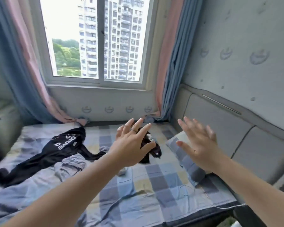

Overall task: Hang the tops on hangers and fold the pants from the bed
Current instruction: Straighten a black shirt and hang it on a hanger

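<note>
A black top with white lettering [62,145] lies spread across the left of the checked bed [154,185]. A crumpled grey garment [70,166] sits just in front of it. A small dark garment [152,151] lies mid-bed, partly hidden behind my left hand [131,145]. That hand hovers over it with fingers spread and holds nothing. My right hand [198,143] is raised to the right above the pillow, fingers apart and empty. No hangers are in view.
A checked pillow [184,154] lies against the padded grey headboard [220,128] on the right. The window [97,38] with blue and pink curtains [172,63] stands behind the bed. A grey padded piece [2,120] is at the left edge.
</note>
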Demonstrator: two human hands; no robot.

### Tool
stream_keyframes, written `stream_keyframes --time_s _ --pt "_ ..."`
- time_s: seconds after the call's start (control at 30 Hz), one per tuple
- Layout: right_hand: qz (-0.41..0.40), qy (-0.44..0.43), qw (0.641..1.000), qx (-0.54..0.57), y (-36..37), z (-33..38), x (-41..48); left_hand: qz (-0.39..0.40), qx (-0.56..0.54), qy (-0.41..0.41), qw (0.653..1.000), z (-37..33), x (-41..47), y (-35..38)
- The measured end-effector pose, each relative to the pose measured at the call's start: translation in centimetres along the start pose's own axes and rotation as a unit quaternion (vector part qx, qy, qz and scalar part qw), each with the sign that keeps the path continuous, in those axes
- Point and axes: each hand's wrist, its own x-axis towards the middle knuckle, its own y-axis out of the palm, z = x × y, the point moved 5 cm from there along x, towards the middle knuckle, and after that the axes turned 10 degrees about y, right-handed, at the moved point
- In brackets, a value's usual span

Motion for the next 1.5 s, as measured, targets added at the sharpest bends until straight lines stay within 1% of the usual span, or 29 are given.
stream_keyframes --time_s 0.1,0.23,0.43,0.6,0.7,0.77,0.93,1.07,1.17,1.23,1.37,1.5 --pt "0.049 -0.039 0.997 0.040 5.8 3.5 3.0 0.040 0.010 -0.071 0.997 6.0 -2.4 3.1" --pt "0.103 -0.078 0.990 0.054 13.0 6.4 7.6 0.071 0.005 -0.152 0.986 12.5 -3.7 6.7" --pt "0.176 -0.071 0.977 0.097 22.4 8.3 15.0 0.115 -0.032 -0.244 0.962 19.4 -2.4 12.6" --pt "0.249 -0.066 0.960 0.111 29.0 9.6 19.0 0.154 -0.073 -0.316 0.933 23.6 -1.8 16.8" --pt "0.307 -0.064 0.943 0.110 32.1 10.2 20.0 0.173 -0.073 -0.330 0.925 25.6 -1.7 18.7" --pt "0.331 -0.053 0.936 0.108 33.7 10.3 20.4 0.181 -0.080 -0.333 0.922 26.9 -1.3 20.0" --pt "0.363 -0.013 0.924 0.117 37.2 10.4 21.6 0.186 -0.102 -0.340 0.916 30.8 0.2 23.1" --pt "0.368 0.008 0.923 0.114 41.2 12.3 23.2 0.190 -0.104 -0.337 0.916 36.3 0.8 25.9" --pt "0.372 0.012 0.922 0.106 45.4 16.0 24.8 0.200 -0.106 -0.338 0.913 41.7 -0.6 27.8" --pt "0.377 0.006 0.920 0.103 48.8 19.8 26.3 0.197 -0.109 -0.351 0.909 46.6 -2.2 28.9" --pt "0.398 -0.005 0.914 0.078 57.0 29.3 30.2 0.209 -0.114 -0.382 0.893 58.6 -6.5 31.9" --pt "0.448 -0.009 0.893 0.050 64.6 39.3 33.8 0.236 -0.142 -0.418 0.866 70.2 -10.4 34.7"
